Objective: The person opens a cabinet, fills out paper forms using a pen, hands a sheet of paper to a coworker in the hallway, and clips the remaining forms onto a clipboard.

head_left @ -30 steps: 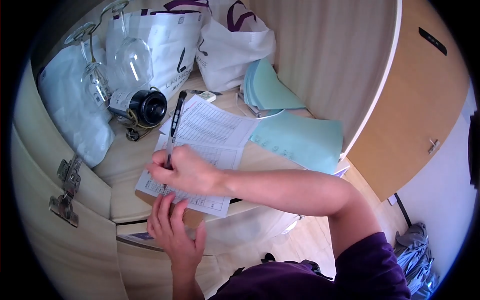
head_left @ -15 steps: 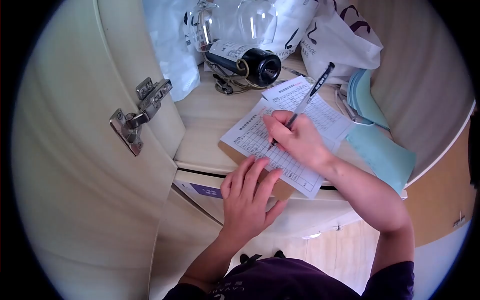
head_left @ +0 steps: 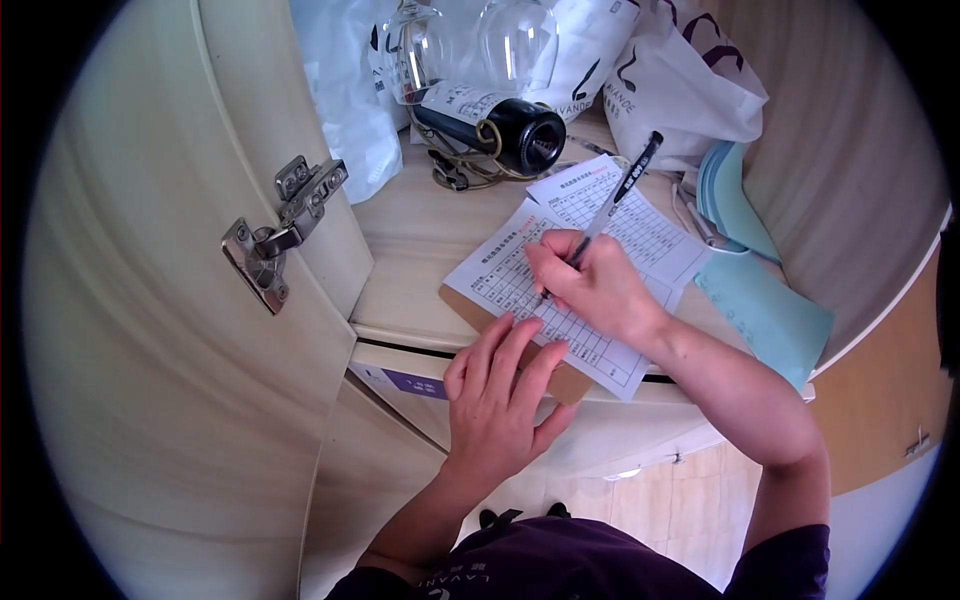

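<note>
My right hand [head_left: 597, 285] grips a pen [head_left: 622, 195] with a clear barrel and black cap end, its tip on a printed form [head_left: 500, 270] ruled in a table. Fingers spread, my left hand [head_left: 502, 395] lies on the lower left edge of the form and on the brown board [head_left: 465, 308] beneath it. A second printed form [head_left: 665, 235] lies behind, partly overlapped by the first. Part of the front form is hidden under my right hand.
A wine bottle [head_left: 490, 125] rests in a metal holder behind the forms, with glasses [head_left: 518, 45] above it. White bags [head_left: 685, 95] stand at the back. Blue-green sheets [head_left: 765, 310] lie at right. An open cabinet door with a hinge [head_left: 285, 230] is at left.
The pen has tilted slightly, and its top is a little lower. My right hand has shifted very slightly across the form; my left hand stays in place on the paper.
</note>
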The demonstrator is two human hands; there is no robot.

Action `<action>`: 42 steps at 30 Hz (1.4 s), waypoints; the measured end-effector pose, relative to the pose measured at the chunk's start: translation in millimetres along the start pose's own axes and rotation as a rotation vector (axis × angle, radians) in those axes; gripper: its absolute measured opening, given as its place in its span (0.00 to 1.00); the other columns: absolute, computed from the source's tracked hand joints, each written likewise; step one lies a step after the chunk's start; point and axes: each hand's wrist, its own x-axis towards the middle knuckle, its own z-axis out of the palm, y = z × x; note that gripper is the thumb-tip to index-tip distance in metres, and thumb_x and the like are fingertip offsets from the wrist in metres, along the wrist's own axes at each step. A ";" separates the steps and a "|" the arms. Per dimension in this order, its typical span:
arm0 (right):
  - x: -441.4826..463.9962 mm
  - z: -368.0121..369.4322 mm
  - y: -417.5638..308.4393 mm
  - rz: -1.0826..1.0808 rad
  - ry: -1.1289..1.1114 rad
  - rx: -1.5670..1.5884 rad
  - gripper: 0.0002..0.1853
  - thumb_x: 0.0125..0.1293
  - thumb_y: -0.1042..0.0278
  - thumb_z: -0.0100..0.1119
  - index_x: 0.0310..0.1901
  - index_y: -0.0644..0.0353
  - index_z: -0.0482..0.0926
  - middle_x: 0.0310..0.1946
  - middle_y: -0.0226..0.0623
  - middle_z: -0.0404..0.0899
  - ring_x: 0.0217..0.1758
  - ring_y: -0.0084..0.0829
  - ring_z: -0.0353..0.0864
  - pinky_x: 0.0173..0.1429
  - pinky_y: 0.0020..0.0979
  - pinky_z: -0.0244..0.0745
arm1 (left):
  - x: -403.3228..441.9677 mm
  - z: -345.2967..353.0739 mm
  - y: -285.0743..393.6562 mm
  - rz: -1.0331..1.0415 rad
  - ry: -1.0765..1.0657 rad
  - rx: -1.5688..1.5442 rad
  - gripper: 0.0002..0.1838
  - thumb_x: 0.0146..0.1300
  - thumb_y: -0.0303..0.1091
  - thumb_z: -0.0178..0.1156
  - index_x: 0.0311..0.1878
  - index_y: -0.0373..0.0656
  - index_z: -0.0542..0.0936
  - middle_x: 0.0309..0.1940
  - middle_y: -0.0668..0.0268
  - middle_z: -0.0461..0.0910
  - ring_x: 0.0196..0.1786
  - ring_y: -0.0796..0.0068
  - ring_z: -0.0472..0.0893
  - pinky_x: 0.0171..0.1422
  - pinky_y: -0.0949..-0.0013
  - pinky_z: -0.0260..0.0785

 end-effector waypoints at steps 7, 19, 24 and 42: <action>-1.4 -2.4 -3.0 0.005 0.010 0.059 0.15 0.65 0.64 0.50 0.26 0.68 0.73 0.18 0.33 0.72 0.21 0.19 0.65 0.27 0.26 0.65 | 0.4 -0.5 0.4 -0.001 -0.001 -0.006 0.26 0.48 0.45 0.62 0.51 0.48 0.72 0.55 0.62 0.68 0.60 0.58 0.66 0.59 0.57 0.51; 0.2 -2.6 5.5 -0.103 0.057 -0.078 0.15 0.65 0.64 0.50 0.25 0.66 0.72 0.17 0.29 0.68 0.25 0.16 0.64 0.29 0.25 0.65 | 1.1 1.6 2.9 0.010 0.008 0.023 0.26 0.47 0.44 0.61 0.51 0.48 0.72 0.55 0.60 0.69 0.59 0.55 0.67 0.58 0.54 0.52; -3.7 -5.3 -0.5 -0.048 0.075 0.063 0.14 0.64 0.64 0.49 0.25 0.65 0.72 0.17 0.29 0.69 0.24 0.15 0.66 0.29 0.24 0.65 | 0.9 2.2 4.4 0.008 0.018 0.052 0.27 0.46 0.43 0.61 0.51 0.48 0.72 0.55 0.60 0.69 0.59 0.55 0.67 0.58 0.54 0.52; -2.4 -3.2 -3.9 0.024 -0.003 0.021 0.15 0.64 0.64 0.50 0.25 0.65 0.73 0.19 0.28 0.72 0.23 0.16 0.66 0.29 0.23 0.64 | -0.5 -0.6 -0.8 -0.008 0.015 -0.019 0.27 0.45 0.43 0.65 0.51 0.50 0.74 0.55 0.61 0.66 0.60 0.58 0.66 0.58 0.58 0.51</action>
